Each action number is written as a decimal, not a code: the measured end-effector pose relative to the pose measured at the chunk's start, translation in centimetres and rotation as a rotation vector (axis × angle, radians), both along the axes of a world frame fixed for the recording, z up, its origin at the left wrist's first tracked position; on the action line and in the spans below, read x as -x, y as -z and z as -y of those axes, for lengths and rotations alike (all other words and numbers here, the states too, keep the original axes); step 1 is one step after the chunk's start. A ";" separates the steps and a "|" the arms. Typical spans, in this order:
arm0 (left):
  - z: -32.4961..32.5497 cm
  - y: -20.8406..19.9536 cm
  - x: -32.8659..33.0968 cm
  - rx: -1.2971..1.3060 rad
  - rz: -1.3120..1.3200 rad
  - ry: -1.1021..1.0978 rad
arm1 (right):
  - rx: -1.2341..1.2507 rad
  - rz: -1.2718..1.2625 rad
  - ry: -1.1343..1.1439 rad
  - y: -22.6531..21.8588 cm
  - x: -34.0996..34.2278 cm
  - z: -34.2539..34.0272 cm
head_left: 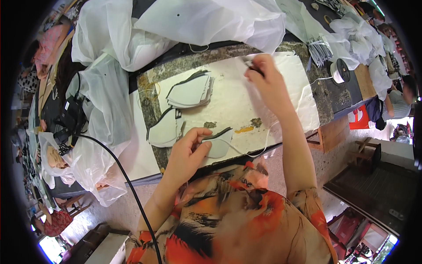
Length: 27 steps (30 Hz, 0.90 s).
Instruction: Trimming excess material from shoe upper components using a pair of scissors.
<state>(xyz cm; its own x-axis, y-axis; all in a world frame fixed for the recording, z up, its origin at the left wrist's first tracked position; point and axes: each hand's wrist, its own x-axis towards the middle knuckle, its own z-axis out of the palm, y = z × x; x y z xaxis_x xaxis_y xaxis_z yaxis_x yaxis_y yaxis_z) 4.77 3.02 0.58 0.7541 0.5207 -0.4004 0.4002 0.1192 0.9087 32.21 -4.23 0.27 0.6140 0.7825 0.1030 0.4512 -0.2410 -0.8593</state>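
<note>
My left hand (190, 149) pinches a white shaped fabric piece with a dark edge (218, 143) against the paper-covered worktable (281, 94). A thin white cord (255, 152) runs from that piece toward the table's near edge. My right hand (266, 79) is raised farther back over the table, fingers closed on a small dark tool (254, 67). A stack of similar white pieces (190, 91) lies at the back left. Another single piece (166, 130) lies just left of my left hand.
Translucent white plastic bags (110, 88) pile up left of and behind the table. A black cable (127, 185) hangs down at the left. A spool of white cord (339, 70) sits at the right. Other people sit at the far right and left edges.
</note>
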 end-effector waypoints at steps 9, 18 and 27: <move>0.0 -0.1 0.6 0.118 0.058 -0.017 | 0.281 -0.246 -0.113 -2.6 10.9 8.1; 1.4 -1.3 0.6 -0.207 -0.083 0.005 | 0.322 0.009 -0.198 -1.8 10.5 7.0; 2.4 1.5 2.2 -1.034 0.084 0.035 | 0.398 0.206 -0.338 -2.1 9.4 5.3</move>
